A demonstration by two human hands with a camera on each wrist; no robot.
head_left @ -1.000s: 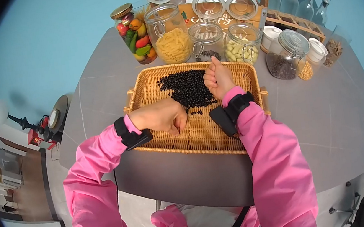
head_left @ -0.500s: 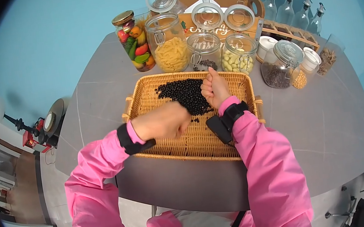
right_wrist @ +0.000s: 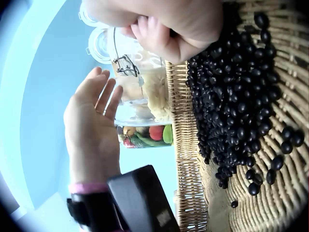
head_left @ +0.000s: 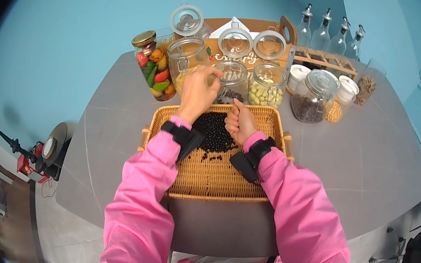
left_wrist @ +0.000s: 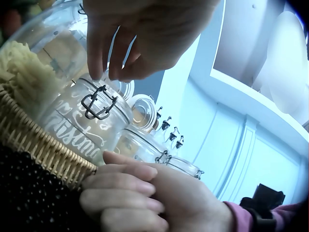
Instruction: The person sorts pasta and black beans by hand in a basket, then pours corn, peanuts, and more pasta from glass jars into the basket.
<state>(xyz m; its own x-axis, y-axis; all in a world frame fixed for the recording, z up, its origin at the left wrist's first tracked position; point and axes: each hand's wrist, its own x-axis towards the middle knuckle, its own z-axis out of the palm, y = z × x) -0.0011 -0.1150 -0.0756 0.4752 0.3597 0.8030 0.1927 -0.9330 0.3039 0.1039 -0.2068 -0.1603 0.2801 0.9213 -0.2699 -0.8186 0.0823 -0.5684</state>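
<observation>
A wicker tray (head_left: 217, 184) holds a heap of glossy black beans (head_left: 215, 133), with a few strays towards its near side. My left hand (head_left: 199, 91) is raised beyond the heap, fingers loosely bent downward and no object showing between them. Its fingertips are right at the rim of a small open clip-top jar (left_wrist: 79, 126) with white lettering behind it and dark pieces at its bottom. Over the right part of the heap, my right hand (head_left: 241, 123) is held as a loose fist, thumb on top; the inside of its palm is hidden.
Behind the tray stand a jar of pasta (right_wrist: 155, 96), a jar of pale green pieces (head_left: 266, 92) and a tall jar of colourful vegetables (head_left: 155, 72). Farther right are a lidded jar of dark pieces (head_left: 309, 102), white canisters (head_left: 347, 89) and glass bottles (head_left: 320, 37) beside a wooden rack.
My left hand has lifted from low over the tray's left part and moved forward to the small jar. My right hand keeps its fist above the beans. The head view has tilted up.
</observation>
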